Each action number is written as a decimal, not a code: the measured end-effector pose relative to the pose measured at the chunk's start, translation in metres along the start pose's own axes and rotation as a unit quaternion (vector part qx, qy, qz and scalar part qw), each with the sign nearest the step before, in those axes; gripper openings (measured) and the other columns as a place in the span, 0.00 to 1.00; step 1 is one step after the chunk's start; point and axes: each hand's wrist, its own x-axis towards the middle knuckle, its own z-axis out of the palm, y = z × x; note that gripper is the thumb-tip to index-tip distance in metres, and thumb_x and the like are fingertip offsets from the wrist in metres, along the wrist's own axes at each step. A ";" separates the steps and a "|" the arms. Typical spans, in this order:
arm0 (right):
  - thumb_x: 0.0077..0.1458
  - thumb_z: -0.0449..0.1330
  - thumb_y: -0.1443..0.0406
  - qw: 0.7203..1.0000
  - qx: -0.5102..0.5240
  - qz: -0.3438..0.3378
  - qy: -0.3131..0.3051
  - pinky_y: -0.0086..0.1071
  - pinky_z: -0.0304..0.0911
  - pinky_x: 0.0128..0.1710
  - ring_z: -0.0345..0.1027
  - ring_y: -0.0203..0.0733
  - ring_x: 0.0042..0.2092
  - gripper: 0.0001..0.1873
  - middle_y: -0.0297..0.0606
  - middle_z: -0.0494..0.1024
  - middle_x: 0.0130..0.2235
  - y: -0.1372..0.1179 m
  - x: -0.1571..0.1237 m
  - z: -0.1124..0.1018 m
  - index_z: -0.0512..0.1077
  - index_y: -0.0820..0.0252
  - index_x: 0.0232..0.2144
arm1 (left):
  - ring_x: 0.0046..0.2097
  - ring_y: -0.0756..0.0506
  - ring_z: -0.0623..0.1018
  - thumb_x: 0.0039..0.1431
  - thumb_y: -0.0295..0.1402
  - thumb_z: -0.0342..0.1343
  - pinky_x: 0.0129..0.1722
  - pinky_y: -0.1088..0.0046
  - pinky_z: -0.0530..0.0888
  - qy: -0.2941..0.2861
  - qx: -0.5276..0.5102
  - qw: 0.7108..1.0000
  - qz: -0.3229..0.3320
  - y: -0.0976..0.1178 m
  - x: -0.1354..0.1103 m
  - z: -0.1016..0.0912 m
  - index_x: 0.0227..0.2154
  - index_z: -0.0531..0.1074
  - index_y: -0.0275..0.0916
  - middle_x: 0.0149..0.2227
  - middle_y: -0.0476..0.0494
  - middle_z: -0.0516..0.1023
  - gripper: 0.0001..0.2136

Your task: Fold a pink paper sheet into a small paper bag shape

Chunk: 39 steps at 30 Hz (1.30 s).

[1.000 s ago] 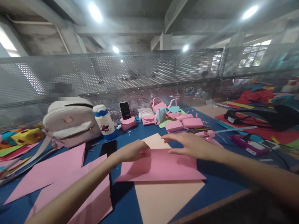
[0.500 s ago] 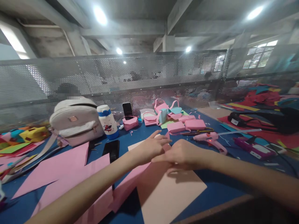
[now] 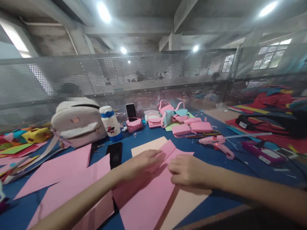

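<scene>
A pink paper sheet with a folded strip near its far end lies in front of me, over a peach-coloured sheet. My left hand rests on the folded part, fingers stretched out and slightly blurred. At the right edge of the pink sheet, my right hand has its fingers curled around the paper; its thumb is mostly hidden. More pink paper is spread under and beside my left forearm.
Behind the sheets sit several small pink paper bags. A pink glue gun with a lit red light lies at right, near a purple device. A bottle, backpack and black phone stand or lie left.
The pink sheet now spreads over the peach sheet, where before it was bunched further left. My left hand has moved down and left from the right hand, and its fingers are flatter.
</scene>
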 end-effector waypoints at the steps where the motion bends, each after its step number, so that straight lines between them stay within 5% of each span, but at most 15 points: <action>1: 0.60 0.55 0.73 1.000 0.014 -0.003 -0.012 0.34 0.45 0.28 0.57 0.38 0.31 0.13 0.34 0.70 0.29 0.000 -0.001 0.001 0.69 0.60 0.24 | 0.63 0.38 0.64 0.60 0.24 0.51 0.60 0.58 0.63 0.013 0.021 1.000 -0.005 0.001 -0.007 0.004 0.57 0.66 0.42 0.62 0.38 0.65 0.22; 5: 0.62 0.53 0.72 0.995 0.086 -0.009 -0.046 0.34 0.52 0.33 0.61 0.38 0.36 0.11 0.36 0.74 0.35 -0.001 -0.004 0.002 0.70 0.60 0.28 | 0.59 0.37 0.67 0.58 0.22 0.51 0.56 0.58 0.67 0.072 0.076 0.991 -0.085 0.003 -0.031 0.025 0.55 0.66 0.42 0.62 0.37 0.64 0.22; 9: 0.65 0.50 0.69 0.988 0.140 0.017 -0.062 0.34 0.54 0.35 0.63 0.40 0.36 0.12 0.37 0.76 0.33 0.002 -0.006 -0.001 0.72 0.60 0.32 | 0.58 0.37 0.70 0.53 0.25 0.55 0.55 0.61 0.68 0.089 -0.032 0.965 -0.244 -0.003 -0.039 0.035 0.62 0.56 0.43 0.62 0.38 0.65 0.33; 14: 0.66 0.46 0.68 0.976 0.203 0.052 -0.064 0.35 0.55 0.38 0.65 0.41 0.37 0.14 0.39 0.77 0.34 0.014 -0.002 -0.009 0.72 0.59 0.36 | 0.51 0.36 0.75 0.54 0.30 0.56 0.48 0.64 0.70 0.068 -0.094 0.955 -0.272 -0.011 -0.025 0.031 0.64 0.55 0.48 0.55 0.40 0.73 0.33; 18: 0.66 0.46 0.67 0.963 0.222 0.115 -0.103 0.34 0.56 0.37 0.66 0.41 0.37 0.15 0.39 0.77 0.35 0.025 0.006 -0.011 0.72 0.60 0.35 | 0.43 0.38 0.77 0.56 0.31 0.55 0.40 0.67 0.70 0.070 -0.048 0.968 -0.238 -0.016 -0.005 0.031 0.63 0.55 0.48 0.44 0.42 0.78 0.31; 23: 0.66 0.49 0.67 0.937 0.237 0.205 -0.156 0.32 0.56 0.33 0.67 0.40 0.34 0.14 0.37 0.76 0.31 0.032 0.014 0.006 0.72 0.60 0.32 | 0.41 0.38 0.76 0.56 0.29 0.54 0.38 0.67 0.70 0.053 -0.048 0.973 -0.219 -0.021 0.006 0.032 0.64 0.54 0.46 0.42 0.42 0.78 0.32; 26: 0.66 0.49 0.66 0.932 0.236 0.227 -0.157 0.33 0.57 0.35 0.68 0.42 0.36 0.13 0.39 0.76 0.34 0.032 0.017 0.020 0.72 0.61 0.32 | 0.43 0.38 0.77 0.54 0.23 0.52 0.39 0.66 0.72 0.047 -0.052 0.973 -0.220 -0.022 0.004 0.029 0.65 0.51 0.45 0.45 0.40 0.77 0.35; 30: 0.66 0.48 0.66 0.927 0.253 0.235 -0.144 0.33 0.59 0.36 0.68 0.42 0.37 0.13 0.39 0.76 0.35 0.032 0.015 0.035 0.71 0.61 0.34 | 0.56 0.39 0.71 0.60 0.22 0.46 0.53 0.61 0.70 0.115 -0.016 0.984 -0.133 -0.011 -0.004 0.026 0.61 0.58 0.41 0.57 0.35 0.69 0.26; 34: 0.65 0.48 0.67 0.924 0.271 0.235 -0.132 0.31 0.58 0.35 0.67 0.40 0.36 0.12 0.38 0.75 0.34 0.034 0.012 0.043 0.70 0.61 0.32 | 0.56 0.40 0.73 0.65 0.27 0.46 0.55 0.60 0.71 0.161 0.092 0.982 -0.017 0.010 -0.016 0.045 0.62 0.58 0.44 0.57 0.39 0.72 0.23; 36: 0.66 0.48 0.67 0.925 0.266 0.238 -0.131 0.31 0.56 0.34 0.66 0.39 0.35 0.13 0.37 0.74 0.33 0.035 0.011 0.046 0.68 0.61 0.31 | 0.57 0.38 0.73 0.66 0.31 0.47 0.55 0.62 0.72 0.148 0.166 0.973 0.056 0.016 -0.024 0.062 0.63 0.58 0.35 0.57 0.34 0.72 0.23; 39: 0.65 0.48 0.67 0.921 0.264 0.255 -0.129 0.31 0.56 0.32 0.64 0.39 0.33 0.13 0.37 0.73 0.32 0.035 0.010 0.051 0.67 0.61 0.30 | 0.55 0.38 0.75 0.67 0.31 0.47 0.52 0.67 0.75 0.152 0.272 0.947 0.082 0.015 -0.033 0.084 0.58 0.65 0.32 0.56 0.36 0.73 0.19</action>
